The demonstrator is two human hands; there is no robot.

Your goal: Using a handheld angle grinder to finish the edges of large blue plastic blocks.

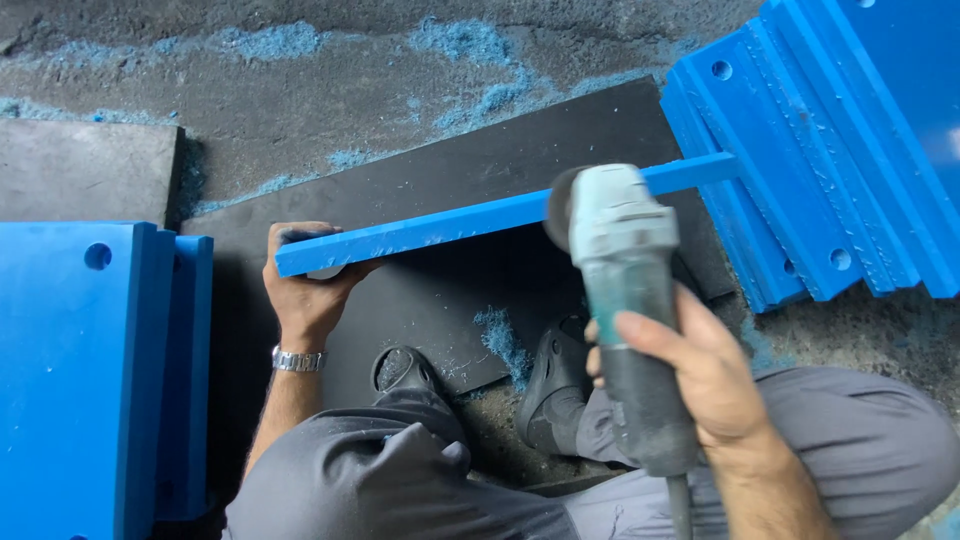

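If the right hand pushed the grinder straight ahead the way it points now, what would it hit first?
Most likely the long blue plastic strip: the angle grinder in the right hand already has its disc at the strip's edge. Depth is unclear, so actual contact can't be confirmed.

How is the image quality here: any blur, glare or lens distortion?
Head view: mostly sharp, with even, soft light; a pale glare patch on the blue panels at the right edge; the angle grinder looms large from closeness; deep shadow under the blue strip near the left hand.

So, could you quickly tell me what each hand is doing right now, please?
Left hand: closed on the end of the blue plastic strip.
Right hand: closed around the angle grinder.
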